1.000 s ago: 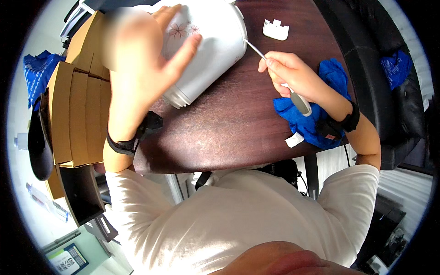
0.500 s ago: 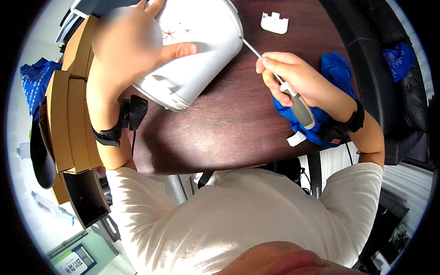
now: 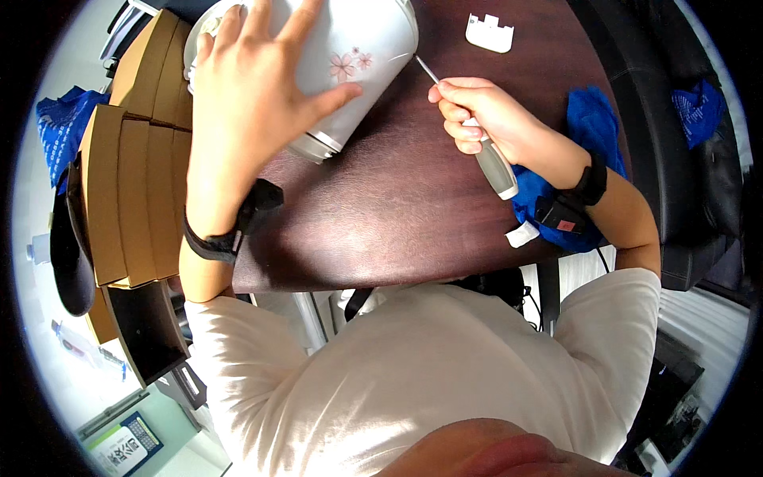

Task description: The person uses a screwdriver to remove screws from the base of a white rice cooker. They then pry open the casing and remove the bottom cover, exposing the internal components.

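Note:
A white, rounded appliance with pink flowers (image 3: 373, 87) lies on its side on the dark wood table (image 3: 381, 222). My left hand (image 3: 254, 87) rests over it with fingers spread, hiding much of its left part. In my right hand (image 3: 493, 115) is a screwdriver with a grey handle (image 3: 498, 171), the fingers wrapped round it. Its thin shaft points up and left, the tip at the appliance's right-hand rim; whether it sits in a screw cannot be made out. Further right lies a small white plastic piece with notches (image 3: 489, 34).
A crumpled blue cloth (image 3: 596, 119) lies at the table's right side, under and beside my right forearm. Cardboard boxes (image 3: 143, 199) are stacked along the left. A black padded seat (image 3: 660, 119) borders the right, with another blue item (image 3: 698, 115) on it.
The appliance has shifted and turned, so its flowers now show further right. My left hand has spread its fingers over it. My right hand has moved slightly up and left with the screwdriver.

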A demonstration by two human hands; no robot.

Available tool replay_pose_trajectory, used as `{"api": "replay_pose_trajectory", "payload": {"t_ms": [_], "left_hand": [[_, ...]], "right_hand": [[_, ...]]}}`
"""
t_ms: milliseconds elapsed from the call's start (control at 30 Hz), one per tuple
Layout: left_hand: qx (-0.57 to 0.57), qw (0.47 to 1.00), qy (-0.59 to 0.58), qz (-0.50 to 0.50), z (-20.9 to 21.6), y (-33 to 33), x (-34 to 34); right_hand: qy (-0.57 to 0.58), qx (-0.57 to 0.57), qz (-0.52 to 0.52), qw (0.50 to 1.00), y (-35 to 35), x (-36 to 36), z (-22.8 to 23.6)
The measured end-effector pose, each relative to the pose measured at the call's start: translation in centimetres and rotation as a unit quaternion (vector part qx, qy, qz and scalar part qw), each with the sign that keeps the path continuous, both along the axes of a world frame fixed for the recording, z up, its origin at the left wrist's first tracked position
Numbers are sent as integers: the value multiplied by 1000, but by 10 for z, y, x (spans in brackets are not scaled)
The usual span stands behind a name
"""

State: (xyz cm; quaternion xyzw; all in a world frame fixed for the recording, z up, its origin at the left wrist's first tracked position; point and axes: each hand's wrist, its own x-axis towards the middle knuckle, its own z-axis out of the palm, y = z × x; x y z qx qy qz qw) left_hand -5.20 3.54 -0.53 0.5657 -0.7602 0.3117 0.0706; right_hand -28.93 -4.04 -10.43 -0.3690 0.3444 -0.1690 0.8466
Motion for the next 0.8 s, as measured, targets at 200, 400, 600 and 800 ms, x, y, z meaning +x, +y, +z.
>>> {"api": "replay_pose_trajectory", "payload": {"t_ms": [200,400,600,800], "left_hand": [[25,997,56,-41,10,-10,38],[37,994,47,-91,16,-31,65],[104,989,103,-32,20,-39,78],[78,993,77,-46,16,-28,62]], "right_hand": [[-19,-7,36,999,1,10,5],[-40,-24,33,998,3,17,3],[-55,-54,38,996,1,16,14],[-60,-58,59,995,4,16,15]]}}
